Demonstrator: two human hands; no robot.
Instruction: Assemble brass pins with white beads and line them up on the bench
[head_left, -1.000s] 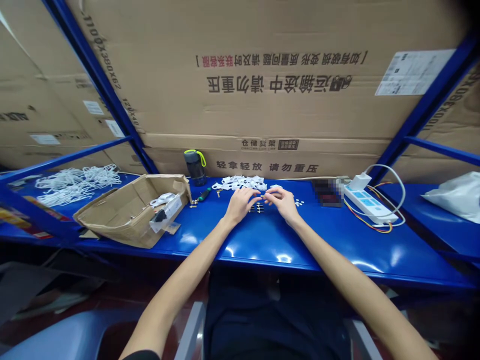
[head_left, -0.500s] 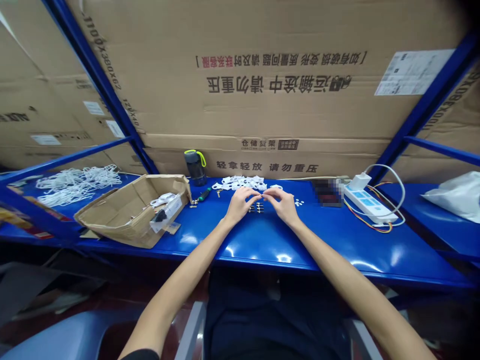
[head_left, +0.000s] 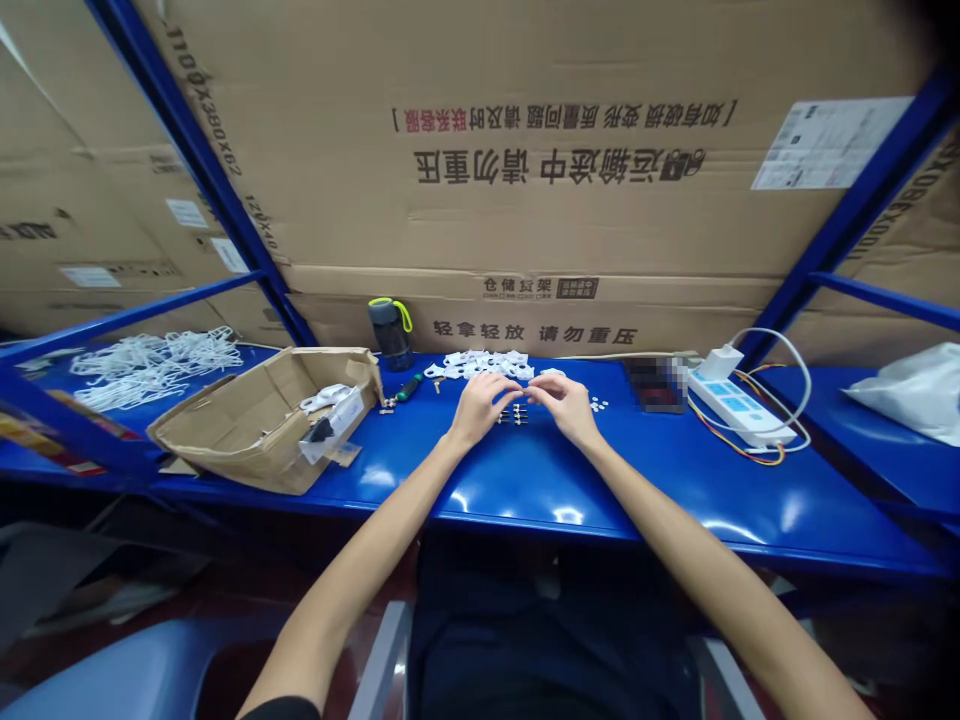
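My left hand (head_left: 477, 408) and my right hand (head_left: 561, 408) hover close together over the blue shelf top (head_left: 645, 480), their fingertips almost meeting. Just below them stands a small group of metal parts (head_left: 512, 416). Behind my hands lies a heap of white plastic pieces (head_left: 484, 365). A few tiny white rings (head_left: 598, 404) lie to the right of my right hand. Anything pinched in my fingertips is too small to make out.
A torn cardboard box (head_left: 262, 430) holds white items at the left, beyond a pile of white cords (head_left: 154, 365). A dark water bottle (head_left: 391, 335), green-handled screwdriver (head_left: 409, 389) and power strip (head_left: 739, 408) with wires stand along the shelf. Large cartons (head_left: 525, 180) fill the back.
Both hands have shifted only slightly, and their fingertips stay close together above the metal parts.
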